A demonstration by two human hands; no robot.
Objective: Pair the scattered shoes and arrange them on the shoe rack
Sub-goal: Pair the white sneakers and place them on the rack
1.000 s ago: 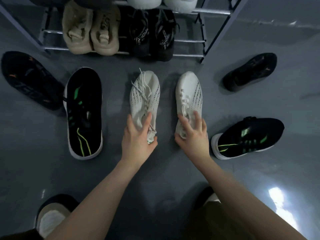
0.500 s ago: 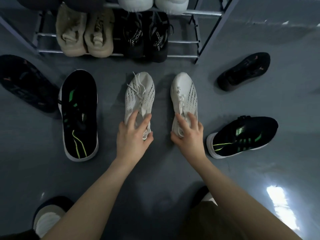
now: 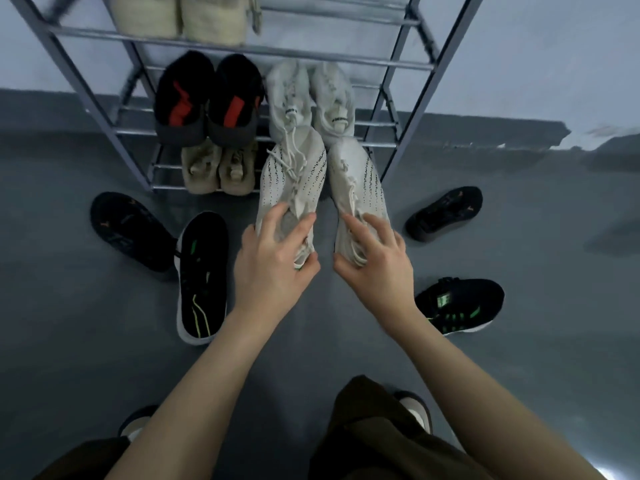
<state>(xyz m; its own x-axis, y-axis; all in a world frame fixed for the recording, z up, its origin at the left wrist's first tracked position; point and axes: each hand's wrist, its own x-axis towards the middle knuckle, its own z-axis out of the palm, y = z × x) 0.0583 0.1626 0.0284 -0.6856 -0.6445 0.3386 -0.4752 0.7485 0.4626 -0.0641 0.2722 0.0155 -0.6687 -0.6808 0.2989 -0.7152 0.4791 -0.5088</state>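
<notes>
On floor at left: dark shoe (image 3: 130, 230), black-green shoe (image 3: 202, 277). Centre, before shoe rack (image 3: 242, 50): left hand (image 3: 273, 268) grip clamped on heel of left white shoe (image 3: 294, 178); right hand (image 3: 375, 263) grip clamped on right white shoe (image 3: 360, 188), toes toward rack. At right: dark shoe (image 3: 445, 213), black-green shoe (image 3: 460, 304).

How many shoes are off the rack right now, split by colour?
White with black speckles, held: 2, one in the left hand at, one in the right hand at.
Black with green accents, on the floor: 2.
Plain black, on the floor: 2.
Total: 6, not counting the shoes the person wears.
</notes>
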